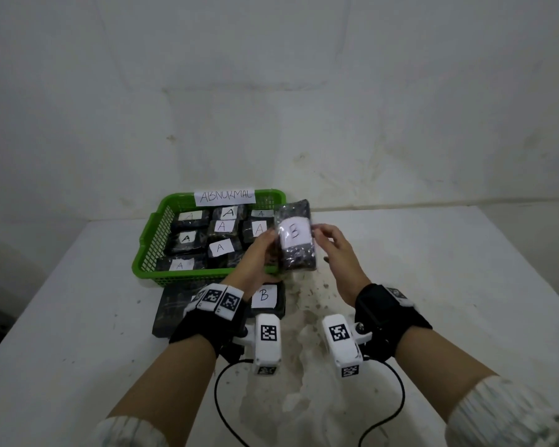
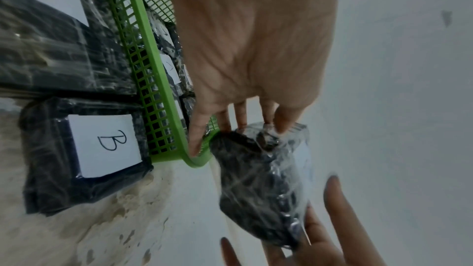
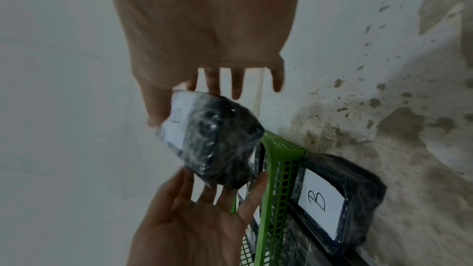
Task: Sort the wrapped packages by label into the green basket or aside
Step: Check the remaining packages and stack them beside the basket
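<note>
Basket [image 1: 155, 240] on table [image 1: 433, 285], packages [image 1: 221, 226] inside.

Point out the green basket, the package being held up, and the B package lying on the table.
green basket [image 1: 188, 279], head view, on its front wall.
held package [image 1: 295, 233], head view, on its B label.
table package [image 1: 264, 295], head view, on its B label.
</note>
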`<state>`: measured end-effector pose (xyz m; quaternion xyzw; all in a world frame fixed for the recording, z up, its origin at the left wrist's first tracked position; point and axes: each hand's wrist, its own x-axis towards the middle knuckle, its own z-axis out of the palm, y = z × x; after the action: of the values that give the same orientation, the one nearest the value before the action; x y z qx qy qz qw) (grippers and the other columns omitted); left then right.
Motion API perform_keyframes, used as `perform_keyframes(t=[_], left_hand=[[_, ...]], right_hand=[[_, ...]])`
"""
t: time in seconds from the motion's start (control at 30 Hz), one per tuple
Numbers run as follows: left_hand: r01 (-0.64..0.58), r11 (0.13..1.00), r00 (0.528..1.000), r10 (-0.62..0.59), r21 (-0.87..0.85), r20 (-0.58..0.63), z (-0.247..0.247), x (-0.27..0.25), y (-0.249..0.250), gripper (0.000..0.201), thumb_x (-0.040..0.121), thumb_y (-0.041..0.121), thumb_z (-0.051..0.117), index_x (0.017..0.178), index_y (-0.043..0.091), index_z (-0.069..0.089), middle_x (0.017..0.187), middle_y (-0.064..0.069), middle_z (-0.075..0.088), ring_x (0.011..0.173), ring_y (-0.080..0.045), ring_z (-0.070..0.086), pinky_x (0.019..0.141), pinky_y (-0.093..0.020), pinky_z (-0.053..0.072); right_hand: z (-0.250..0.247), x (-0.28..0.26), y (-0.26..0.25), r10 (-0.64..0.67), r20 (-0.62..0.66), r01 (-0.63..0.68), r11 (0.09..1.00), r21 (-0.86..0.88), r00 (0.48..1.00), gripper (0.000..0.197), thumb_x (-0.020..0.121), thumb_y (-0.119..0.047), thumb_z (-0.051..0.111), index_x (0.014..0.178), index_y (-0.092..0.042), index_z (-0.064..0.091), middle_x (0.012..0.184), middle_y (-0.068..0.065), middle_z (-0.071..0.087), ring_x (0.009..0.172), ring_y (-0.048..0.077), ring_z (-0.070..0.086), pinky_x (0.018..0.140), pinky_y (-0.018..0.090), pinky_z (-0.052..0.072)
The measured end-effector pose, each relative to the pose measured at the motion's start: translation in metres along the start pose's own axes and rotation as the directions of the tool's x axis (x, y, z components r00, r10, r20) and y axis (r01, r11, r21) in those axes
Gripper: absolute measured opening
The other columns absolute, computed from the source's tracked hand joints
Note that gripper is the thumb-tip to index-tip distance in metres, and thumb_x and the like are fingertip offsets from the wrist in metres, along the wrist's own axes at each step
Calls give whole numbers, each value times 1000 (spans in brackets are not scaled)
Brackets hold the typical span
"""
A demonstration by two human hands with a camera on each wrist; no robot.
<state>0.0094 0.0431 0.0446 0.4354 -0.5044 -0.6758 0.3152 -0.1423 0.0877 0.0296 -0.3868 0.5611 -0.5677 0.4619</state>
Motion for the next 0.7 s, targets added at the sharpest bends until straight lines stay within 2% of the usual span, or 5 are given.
perform_keyframes(t=[0.07,0.17,0.37,0.57,0.7], left_hand=[[53,997,996,-49,-50,77,0,-2,3,46,95,50,35,123,19,55,111,-4,65,97,-19,64,75,-41,55],[45,998,995,-40,-50,95,0,-1,0,58,80,56,59,118,12,55,121,-11,63,110,-27,62,87,-50,53],[105,988,981,-85,-113,173,1,-4,-3,39,96,47,34,115,22,58,115,-6,67,110,-23,61,99,-43,44],[70,995,990,-60,-75,126,1,-3,-5,41,97,44,35,121,19,57,119,-7,65,113,-23,59,102,-43,42],[-43,999,998,42,25,41,2,3,-2,35,96,30,47,127,14,54,113,-3,66,103,-17,63,91,-34,50]], right_hand=[[2,1,0,-40,26,39,999,8,999,7,95,-14,55,101,-12,59,102,3,62,91,8,57,77,13,43],[6,5,-1,-45,26,44,998,40,999,29,85,-6,69,97,-19,45,79,0,45,78,14,49,82,29,44],[7,5,-5,106,85,-110,993,49,991,47,92,-38,58,135,-27,44,121,1,57,107,16,58,97,40,42],[8,3,-8,80,33,-83,993,79,996,27,91,-24,62,118,-16,64,109,3,68,92,15,64,70,30,52],[6,5,-8,69,27,-70,995,67,997,34,90,-22,65,123,-20,59,117,3,64,97,13,64,76,30,53]])
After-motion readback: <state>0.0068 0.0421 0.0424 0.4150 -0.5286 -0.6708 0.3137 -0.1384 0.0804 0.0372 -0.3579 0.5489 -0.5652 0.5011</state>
